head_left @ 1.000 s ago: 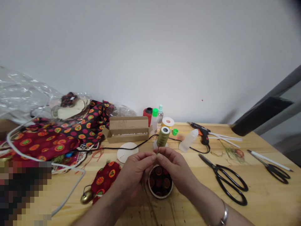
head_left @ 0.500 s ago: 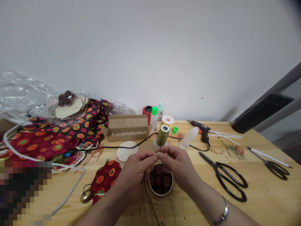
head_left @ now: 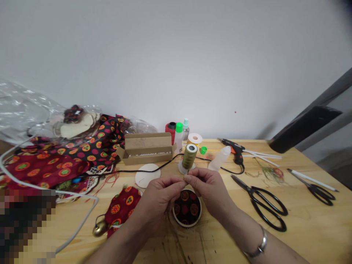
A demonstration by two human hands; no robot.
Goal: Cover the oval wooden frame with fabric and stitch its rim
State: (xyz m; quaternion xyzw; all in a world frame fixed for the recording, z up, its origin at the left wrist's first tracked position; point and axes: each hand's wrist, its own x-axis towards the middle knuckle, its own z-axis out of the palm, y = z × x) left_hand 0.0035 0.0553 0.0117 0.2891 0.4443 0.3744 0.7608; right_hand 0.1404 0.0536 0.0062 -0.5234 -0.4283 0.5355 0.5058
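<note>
My left hand (head_left: 162, 194) and my right hand (head_left: 207, 189) meet fingertip to fingertip above a round, white-rimmed piece (head_left: 187, 209) covered in dark patterned fabric. Both are closed in a pinch on what looks like fine olive thread, mostly hidden by the fingers. Just beyond the fingertips stands a spool of olive thread (head_left: 189, 158). Olive strands (head_left: 178, 240) trail down over the table below my hands. Left of my left forearm lies a red patterned fabric piece (head_left: 123, 205) with a brass bell (head_left: 100, 228) beside it.
Large black-handled scissors (head_left: 268, 209) and smaller scissors (head_left: 320, 192) lie at right, with a glue gun (head_left: 233, 148) farther back. A translucent bottle (head_left: 220, 158), an open cardboard box (head_left: 148, 156) and a white disc (head_left: 147, 176) stand or lie beyond my hands. Patterned cloth (head_left: 49, 167) heaps at left.
My view has shifted slightly. The right fingertips have moved a little at the pinch, and the two hands stay together over the round piece.
</note>
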